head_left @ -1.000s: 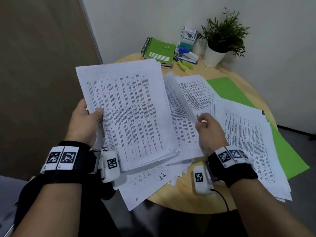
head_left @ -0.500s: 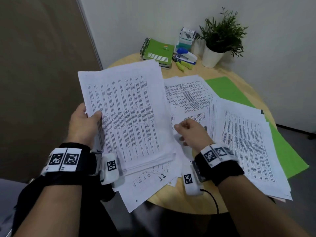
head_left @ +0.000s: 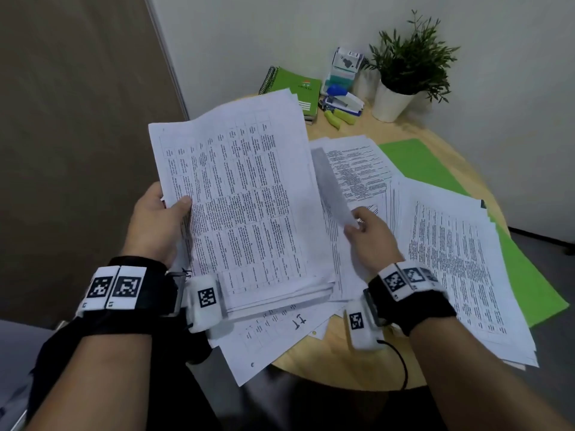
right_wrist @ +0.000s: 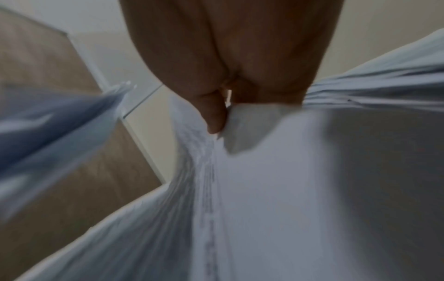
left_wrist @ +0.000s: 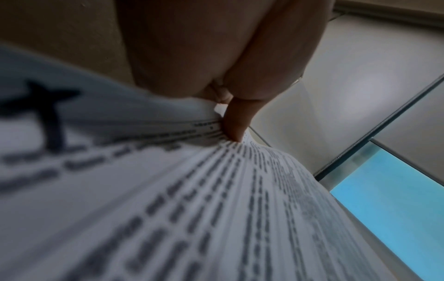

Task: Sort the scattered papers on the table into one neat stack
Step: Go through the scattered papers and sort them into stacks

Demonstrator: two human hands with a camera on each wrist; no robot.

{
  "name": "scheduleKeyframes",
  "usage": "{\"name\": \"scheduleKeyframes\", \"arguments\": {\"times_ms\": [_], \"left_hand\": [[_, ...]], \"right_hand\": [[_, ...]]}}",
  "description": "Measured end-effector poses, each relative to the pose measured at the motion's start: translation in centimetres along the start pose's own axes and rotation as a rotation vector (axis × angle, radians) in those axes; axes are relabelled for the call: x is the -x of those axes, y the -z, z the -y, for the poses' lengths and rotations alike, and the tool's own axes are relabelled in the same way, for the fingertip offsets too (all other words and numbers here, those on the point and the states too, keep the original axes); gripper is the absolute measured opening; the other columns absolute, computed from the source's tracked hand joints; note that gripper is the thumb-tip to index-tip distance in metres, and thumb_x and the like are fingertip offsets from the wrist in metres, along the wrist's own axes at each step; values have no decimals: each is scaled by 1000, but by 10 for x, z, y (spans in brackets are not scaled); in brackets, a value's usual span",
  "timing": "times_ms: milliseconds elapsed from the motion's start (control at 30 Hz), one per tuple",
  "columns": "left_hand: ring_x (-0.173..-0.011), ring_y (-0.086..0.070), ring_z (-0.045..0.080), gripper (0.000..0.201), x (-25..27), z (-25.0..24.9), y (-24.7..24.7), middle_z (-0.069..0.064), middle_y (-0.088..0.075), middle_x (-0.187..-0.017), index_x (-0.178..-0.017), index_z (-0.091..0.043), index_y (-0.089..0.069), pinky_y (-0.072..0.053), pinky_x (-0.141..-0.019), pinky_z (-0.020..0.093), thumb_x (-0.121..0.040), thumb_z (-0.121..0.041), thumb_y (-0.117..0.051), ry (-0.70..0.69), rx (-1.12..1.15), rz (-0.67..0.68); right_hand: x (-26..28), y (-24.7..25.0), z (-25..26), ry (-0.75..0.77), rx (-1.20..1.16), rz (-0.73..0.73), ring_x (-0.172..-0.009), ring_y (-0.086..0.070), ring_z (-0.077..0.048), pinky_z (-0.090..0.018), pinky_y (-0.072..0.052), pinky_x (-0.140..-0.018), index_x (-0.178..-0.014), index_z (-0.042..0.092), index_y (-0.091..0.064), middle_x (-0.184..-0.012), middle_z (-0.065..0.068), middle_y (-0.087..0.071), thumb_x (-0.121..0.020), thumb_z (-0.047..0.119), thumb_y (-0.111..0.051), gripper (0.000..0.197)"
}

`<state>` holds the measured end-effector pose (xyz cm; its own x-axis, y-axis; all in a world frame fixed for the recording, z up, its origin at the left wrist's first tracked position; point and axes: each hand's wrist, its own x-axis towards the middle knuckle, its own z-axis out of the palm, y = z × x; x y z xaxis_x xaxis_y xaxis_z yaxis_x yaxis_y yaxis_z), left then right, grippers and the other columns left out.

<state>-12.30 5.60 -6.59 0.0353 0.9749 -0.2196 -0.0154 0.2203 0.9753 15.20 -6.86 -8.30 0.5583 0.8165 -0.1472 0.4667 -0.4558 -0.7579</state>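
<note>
My left hand [head_left: 169, 209] grips a thick stack of printed papers [head_left: 245, 194] by its left edge, thumb on top, holding it tilted above the table; in the left wrist view the thumb [left_wrist: 236, 121] presses on the same stack of papers [left_wrist: 216, 199]. My right hand [head_left: 362, 227] pinches the lower edge of a single sheet [head_left: 331, 188], which stands lifted and curled beside the stack; the right wrist view shows the pinched sheet [right_wrist: 264, 171] between thumb and finger. More loose papers [head_left: 351, 172] lie on the round wooden table [head_left: 326, 365], with a second fanned pile [head_left: 457, 259] to the right.
A green folder [head_left: 426, 163] lies under the right pile. At the table's back stand a green spiral notebook [head_left: 298, 88], a stapler and markers [head_left: 342, 102], a small box [head_left: 345, 65] and a potted plant [head_left: 401, 82]. Some sheets [head_left: 264, 343] overhang the near edge.
My right hand went down onto the loose papers, pinched one sheet and has lifted it up beside the stack. The left hand keeps the stack, raised slightly.
</note>
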Motion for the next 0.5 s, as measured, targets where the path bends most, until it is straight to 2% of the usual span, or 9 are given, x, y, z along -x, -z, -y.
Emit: {"name": "scheduleKeyframes", "arguments": {"times_ms": [33,100,167,233,333,400,433,467,500], "left_hand": [[-101,-67,10,32,-1,1,0,1,-67,-115,-127,-10,-56,-55,-83,25,-98,1,-48,9,3,8],[-111,-65,20,34,-1,2,-2,7,-66,-122,-130,-9,-56,-51,-98,38,-99,1,-47,28,10,29],[-116,-62,24,35,-1,4,-7,9,-64,-126,-132,-9,-54,-46,-104,42,-99,1,-46,45,5,47],[-118,-61,25,34,-1,8,-9,8,-63,-126,-131,-10,-53,-44,-106,44,-99,0,-47,49,-21,67],[-114,-63,27,31,-1,9,-7,9,-65,-125,-128,-13,-57,-45,-105,49,-99,-3,-50,53,-63,69],[-111,-64,25,31,-3,9,-1,7,-66,-123,-126,-14,-59,-46,-103,47,-98,-4,-51,49,-77,45],[-109,-65,23,30,-4,9,3,5,-67,-121,-125,-16,-60,-48,-101,45,-98,-5,-52,41,-89,23],[-106,-65,20,29,-5,8,6,3,-67,-119,-122,-18,-60,-49,-99,43,-98,-5,-52,28,-103,-4],[-104,-65,18,28,-6,8,10,2,-67,-118,-121,-19,-60,-50,-96,40,-98,-5,-52,8,-111,-37]], "right_hand": [[-1,5,3,22,-97,2,-59,-47,-17,-26,-34,-56,-88,22,-55,-79,-3,-62,-91,12,-50,12],[-3,12,12,56,-346,27,-74,-58,-23,-36,-43,-76,-88,27,-60,-88,-4,-71,-85,16,-52,14],[-6,12,23,70,-565,87,-87,-61,-27,-44,-42,-89,-86,29,-65,-92,-7,-72,-80,12,-53,21],[-4,9,39,83,-642,197,-86,-61,-26,-44,-44,-88,-86,25,-65,-88,-8,-72,-80,9,-54,20],[-2,-4,56,96,-657,326,-79,-58,-27,-44,-46,-78,-82,20,-63,-83,-13,-69,-85,6,-60,14],[-4,-8,59,60,-588,320,-69,-53,-24,-38,-43,-67,-88,14,-60,-77,-13,-63,-93,11,-58,5],[-6,-8,58,24,-522,294,-63,-51,-21,-35,-44,-62,-92,12,-59,-77,-12,-62,-96,16,-55,7],[-9,-8,56,-20,-446,264,-62,-53,-22,-34,-46,-60,-94,12,-58,-83,-11,-63,-97,20,-53,11],[-11,-8,51,-58,-337,225,-67,-58,-22,-35,-50,-64,-98,12,-58,-92,-10,-65,-97,24,-53,14]]}}
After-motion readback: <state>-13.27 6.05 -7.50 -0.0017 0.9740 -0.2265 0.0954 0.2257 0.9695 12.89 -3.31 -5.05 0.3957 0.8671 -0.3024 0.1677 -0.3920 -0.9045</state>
